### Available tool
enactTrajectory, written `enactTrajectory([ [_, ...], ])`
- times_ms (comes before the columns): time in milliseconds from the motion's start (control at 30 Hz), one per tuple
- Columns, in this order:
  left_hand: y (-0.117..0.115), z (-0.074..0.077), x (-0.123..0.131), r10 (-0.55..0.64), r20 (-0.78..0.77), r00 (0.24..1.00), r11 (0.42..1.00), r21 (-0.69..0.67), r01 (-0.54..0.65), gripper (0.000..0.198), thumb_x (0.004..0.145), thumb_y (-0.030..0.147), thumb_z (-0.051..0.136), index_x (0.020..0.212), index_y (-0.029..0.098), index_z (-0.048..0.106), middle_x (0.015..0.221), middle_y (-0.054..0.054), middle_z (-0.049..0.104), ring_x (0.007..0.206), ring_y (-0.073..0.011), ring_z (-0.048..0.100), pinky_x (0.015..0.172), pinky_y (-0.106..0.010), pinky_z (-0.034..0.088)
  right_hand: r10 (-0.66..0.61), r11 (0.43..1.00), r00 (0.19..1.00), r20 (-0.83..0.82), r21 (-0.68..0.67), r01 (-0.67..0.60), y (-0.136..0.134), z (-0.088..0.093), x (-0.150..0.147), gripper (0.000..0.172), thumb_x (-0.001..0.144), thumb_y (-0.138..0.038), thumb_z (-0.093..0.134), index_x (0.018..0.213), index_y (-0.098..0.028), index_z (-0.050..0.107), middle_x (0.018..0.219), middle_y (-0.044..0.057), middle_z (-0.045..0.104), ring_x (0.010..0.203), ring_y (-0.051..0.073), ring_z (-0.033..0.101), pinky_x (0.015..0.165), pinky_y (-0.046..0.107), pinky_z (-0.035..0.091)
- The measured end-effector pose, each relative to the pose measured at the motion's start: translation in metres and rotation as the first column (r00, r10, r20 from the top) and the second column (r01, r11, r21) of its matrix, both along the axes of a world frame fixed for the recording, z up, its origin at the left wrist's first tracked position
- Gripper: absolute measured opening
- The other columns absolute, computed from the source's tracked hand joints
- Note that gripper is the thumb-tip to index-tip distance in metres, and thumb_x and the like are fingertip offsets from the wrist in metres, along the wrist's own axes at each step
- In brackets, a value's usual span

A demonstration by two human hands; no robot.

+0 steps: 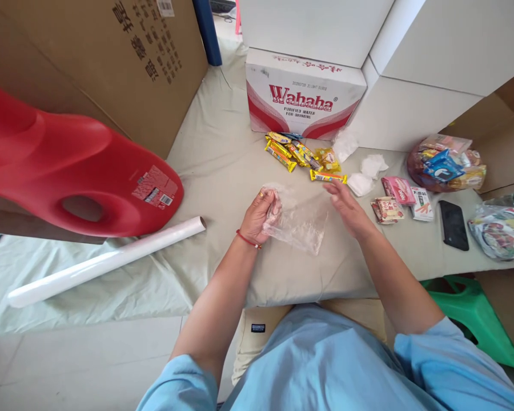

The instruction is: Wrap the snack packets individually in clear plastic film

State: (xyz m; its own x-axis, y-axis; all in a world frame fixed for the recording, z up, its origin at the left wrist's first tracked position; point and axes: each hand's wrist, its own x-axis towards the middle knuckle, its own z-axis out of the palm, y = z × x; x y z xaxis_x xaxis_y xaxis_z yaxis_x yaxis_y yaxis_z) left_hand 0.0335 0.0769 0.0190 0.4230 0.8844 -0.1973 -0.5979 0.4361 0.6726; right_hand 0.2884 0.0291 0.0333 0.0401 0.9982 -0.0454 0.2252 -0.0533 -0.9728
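Observation:
A clear plastic bag hangs from my left hand, whose fingers are wrapped round its crumpled end. My right hand is beyond the bag's right edge, fingers apart and holding nothing, its fingertips close to a yellow-wrapped snack bar. More yellow-wrapped bars lie in a loose pile behind the bag, in front of the Wahaha box. White crumpled packets sit to the right of the pile. Further right are a pink packet, a red and cream packet and a white packet.
The Wahaha box stands at the back. On the left are a red plastic jug and a white roll. To the right are a black phone, a bowl of snacks and a filled plastic bag.

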Motion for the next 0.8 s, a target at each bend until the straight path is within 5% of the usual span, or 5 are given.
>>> enactTrajectory([
  [167, -0.001, 0.004, -0.003, 0.005, 0.027, 1.0, 1.0, -0.03, -0.004, 0.032, 0.085, 0.04, 0.084, 0.083, 0.022, 0.056, 0.056, 0.009, 0.052, 0.032, -0.0039, 0.037, 0.032, -0.019, 0.025, 0.387, 0.899, 0.92, -0.053, -0.199, -0.39, 0.01, 0.003, -0.019, 0.085, 0.07, -0.049, 0.091, 0.145, -0.024, 0.06, 0.102, 0.005, 0.074, 0.125, 0.027, 0.063, 0.108, 0.042, 0.048],
  [267, 0.003, 0.0, -0.005, 0.073, 0.02, 0.997, 0.996, -0.048, -0.072, 0.033, 0.082, 0.039, 0.087, 0.083, 0.022, 0.058, 0.054, 0.01, 0.051, 0.033, -0.0043, 0.037, 0.033, -0.019, 0.027, 0.367, 0.874, 0.919, -0.146, -0.285, -0.394, -0.002, 0.005, -0.015, 0.059, 0.072, -0.047, 0.09, 0.123, -0.022, 0.074, 0.091, 0.001, 0.07, 0.087, 0.019, 0.067, 0.082, 0.031, 0.052],
  [400, 0.006, -0.004, -0.005, 0.035, 0.011, 0.999, 0.999, -0.018, -0.035, 0.037, 0.079, 0.043, 0.089, 0.084, 0.022, 0.059, 0.054, 0.009, 0.052, 0.033, -0.0041, 0.036, 0.033, -0.019, 0.026, 0.301, 0.883, 0.943, -0.142, -0.331, -0.332, -0.03, 0.013, 0.015, 0.042, 0.076, -0.049, 0.089, 0.107, -0.022, 0.078, 0.089, 0.001, 0.071, 0.079, 0.016, 0.063, 0.077, 0.029, 0.048],
  [667, 0.012, -0.017, -0.001, 0.098, -0.04, 0.994, 0.994, -0.043, -0.1, 0.039, 0.078, 0.044, 0.089, 0.083, 0.021, 0.058, 0.056, 0.009, 0.054, 0.034, -0.0037, 0.036, 0.034, -0.018, 0.024, -0.01, 0.93, 0.996, 0.092, -0.365, 0.043, -0.069, 0.019, 0.073, 0.047, 0.078, -0.062, 0.083, 0.101, -0.022, 0.073, 0.081, 0.003, 0.067, 0.076, 0.018, 0.062, 0.075, 0.034, 0.051],
  [800, 0.012, -0.02, 0.001, 0.127, -0.08, 0.989, 0.99, -0.055, -0.132, 0.037, 0.079, 0.042, 0.088, 0.082, 0.022, 0.057, 0.056, 0.009, 0.053, 0.037, -0.0048, 0.038, 0.034, -0.02, 0.023, -0.395, 0.911, 0.846, 0.359, 0.035, 0.411, -0.071, 0.029, 0.038, 0.04, 0.09, -0.063, 0.068, 0.093, -0.024, 0.067, 0.073, 0.003, 0.06, 0.067, 0.019, 0.054, 0.069, 0.038, 0.049],
])
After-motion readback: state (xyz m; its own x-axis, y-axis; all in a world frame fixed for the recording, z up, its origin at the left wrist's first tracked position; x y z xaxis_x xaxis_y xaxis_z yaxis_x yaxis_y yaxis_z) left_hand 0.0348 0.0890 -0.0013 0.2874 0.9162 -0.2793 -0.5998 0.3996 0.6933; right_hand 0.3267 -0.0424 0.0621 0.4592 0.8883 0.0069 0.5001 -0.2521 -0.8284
